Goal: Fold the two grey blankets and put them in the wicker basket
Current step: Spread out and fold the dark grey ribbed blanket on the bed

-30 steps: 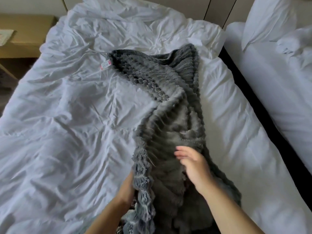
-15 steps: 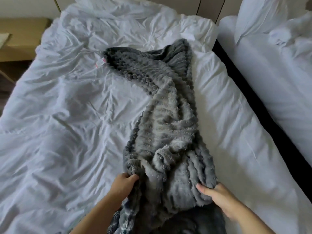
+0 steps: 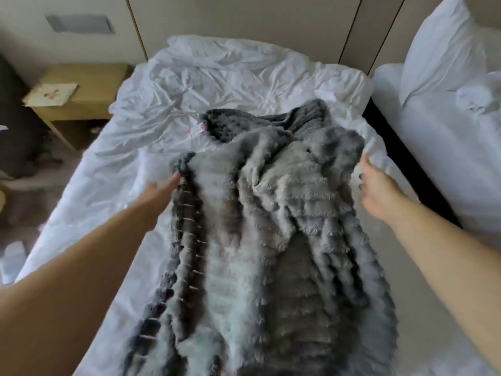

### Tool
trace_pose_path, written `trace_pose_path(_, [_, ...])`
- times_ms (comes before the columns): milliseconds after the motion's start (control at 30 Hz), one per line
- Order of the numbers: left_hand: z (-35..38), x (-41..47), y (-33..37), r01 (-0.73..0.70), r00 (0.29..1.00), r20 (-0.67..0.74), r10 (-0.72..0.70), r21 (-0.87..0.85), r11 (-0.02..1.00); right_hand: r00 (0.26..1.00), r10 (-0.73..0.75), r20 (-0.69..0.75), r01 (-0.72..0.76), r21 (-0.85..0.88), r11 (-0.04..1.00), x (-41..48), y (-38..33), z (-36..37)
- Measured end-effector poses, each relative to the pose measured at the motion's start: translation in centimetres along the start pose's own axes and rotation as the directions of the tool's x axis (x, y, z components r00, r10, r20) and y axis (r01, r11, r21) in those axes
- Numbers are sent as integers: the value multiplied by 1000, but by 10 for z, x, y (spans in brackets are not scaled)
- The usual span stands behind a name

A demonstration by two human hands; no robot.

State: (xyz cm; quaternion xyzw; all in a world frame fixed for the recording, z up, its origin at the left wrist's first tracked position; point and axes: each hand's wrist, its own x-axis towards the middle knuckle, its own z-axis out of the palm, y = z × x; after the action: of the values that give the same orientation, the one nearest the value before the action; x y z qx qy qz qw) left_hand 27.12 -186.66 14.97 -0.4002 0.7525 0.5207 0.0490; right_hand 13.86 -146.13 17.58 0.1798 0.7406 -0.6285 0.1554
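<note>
One grey fluffy blanket point(image 3: 260, 226) lies lengthwise down the middle of the white bed point(image 3: 113, 185), its near end doubled forward over the far part, fuzzy underside up. Its far ribbed end point(image 3: 306, 115) and a small white-and-pink tag point(image 3: 199, 128) show beyond the fold. My left hand point(image 3: 162, 189) reaches out with its fingertips pinched at the fold's left corner. At the right corner my right hand point(image 3: 378, 185) hovers with its fingers apart, just off the blanket edge. No second blanket or wicker basket is in view. The frame is motion-blurred.
A wooden nightstand point(image 3: 89, 85) with a paper on it stands left of the bed head. A second white bed with a pillow point(image 3: 439, 58) lies to the right across a dark gap point(image 3: 401, 156). Clutter sits on the floor at the left.
Both hands have lifted the blanket's near end and carried it forward over the far half. My arms are now stretched out, and the view has tilted up toward the headboard.
</note>
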Motion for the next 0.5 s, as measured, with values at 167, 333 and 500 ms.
trace_pose_path(167, [29,7,-141,101,971,177,-158,297,950,983,161,-88,-184,-487,854,-7,159,-10])
trace_pose_path(333, [41,-10,-271,287,953,-87,-291,569,771,845,423,-326,-534,-483,694,-83,295,-50])
trace_pose_path(500, [48,-51,-304,349,926,-236,-293,246,904,766,495,-410,-586,-131,800,-133,338,-50])
